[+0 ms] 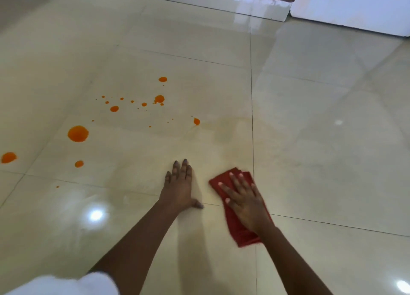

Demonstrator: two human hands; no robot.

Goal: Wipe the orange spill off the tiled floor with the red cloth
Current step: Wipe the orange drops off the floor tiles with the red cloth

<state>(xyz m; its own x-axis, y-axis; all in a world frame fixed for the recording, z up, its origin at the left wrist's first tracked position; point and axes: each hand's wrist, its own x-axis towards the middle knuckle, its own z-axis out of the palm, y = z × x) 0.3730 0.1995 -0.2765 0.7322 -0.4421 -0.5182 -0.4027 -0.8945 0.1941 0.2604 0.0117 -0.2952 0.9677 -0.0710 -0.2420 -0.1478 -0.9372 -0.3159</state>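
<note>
Your right hand (245, 202) presses flat, fingers spread, on the folded red cloth (236, 226), near a grout line. Your left hand (179, 187) rests released on the tiled floor (321, 139). The orange spill (78, 134) lies well apart, up-left. Sweep toward it, maintaining even palm pressure.

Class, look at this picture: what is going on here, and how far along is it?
A person is crouched over a glossy tiled floor. The right hand presses a folded red cloth flat on the tiles, while the left hand rests open on the floor beside it. The orange spill lies untouched in scattered drops to the left, and a faint smear shows on the tile beyond the cloth.
</note>
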